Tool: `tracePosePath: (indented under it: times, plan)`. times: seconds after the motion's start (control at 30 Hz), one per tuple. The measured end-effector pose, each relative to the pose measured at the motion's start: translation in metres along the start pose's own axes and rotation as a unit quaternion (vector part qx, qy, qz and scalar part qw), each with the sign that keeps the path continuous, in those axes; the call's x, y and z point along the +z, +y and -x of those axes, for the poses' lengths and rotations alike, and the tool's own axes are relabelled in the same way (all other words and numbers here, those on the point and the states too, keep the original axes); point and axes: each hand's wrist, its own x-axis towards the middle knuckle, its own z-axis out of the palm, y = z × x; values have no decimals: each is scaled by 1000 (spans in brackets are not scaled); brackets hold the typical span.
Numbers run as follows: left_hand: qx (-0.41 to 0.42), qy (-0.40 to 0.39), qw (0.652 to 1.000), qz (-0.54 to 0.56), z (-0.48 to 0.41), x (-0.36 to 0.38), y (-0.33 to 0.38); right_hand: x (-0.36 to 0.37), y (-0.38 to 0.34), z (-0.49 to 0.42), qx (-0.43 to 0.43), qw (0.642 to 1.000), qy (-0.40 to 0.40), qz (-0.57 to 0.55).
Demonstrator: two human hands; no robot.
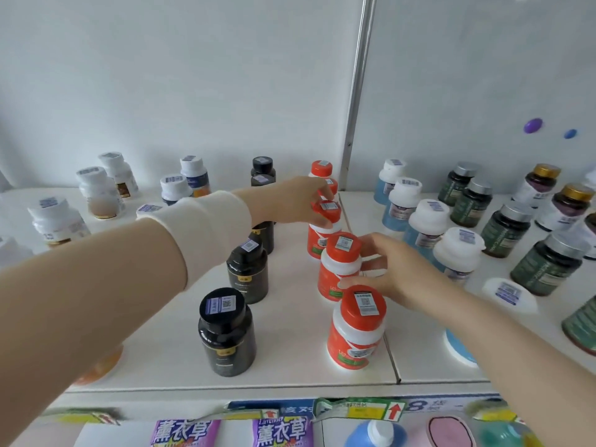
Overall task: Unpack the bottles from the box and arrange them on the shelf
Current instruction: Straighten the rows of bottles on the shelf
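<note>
One orange bottle (317, 240) in left hand (290, 198), another (335, 280) in right hand (400, 272).

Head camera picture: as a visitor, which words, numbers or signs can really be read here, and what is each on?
"薰衣草": left purple package and right purple package, bottom edge.
"Lavender": right purple package, above the characters.
"8": blue-and-white strip on the white shelf's front edge.
Red up arrow: green-and-yellow tag beside it.
White code stickers and side labels on the bottles: too small or blurred.
</note>
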Motion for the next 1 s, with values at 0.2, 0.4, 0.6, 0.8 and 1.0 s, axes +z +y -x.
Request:
tracePosePath:
  times: [0.2, 0.4, 0.6, 0.8, 1.0]
  plan:
    - [-5, -4, 1000, -15, -6, 3, -1, 9, 8, -5, -15, 997, 26, -68]
    - [24, -45, 999, -9, -9, -1, 4, 13, 11, -5, -22, 996, 48, -73]
    - [25, -58, 998, 8, -8, -2, 6, 14, 11, -2, -22, 996, 56, -64]
    - [13, -52, 998, 18, -3, -2, 10, 15, 10, 1, -24, 996, 55, -66]
    - [-14, -52, 998, 17, 10, -7, 21, -3, -2, 9, -17, 998, 41, -54]
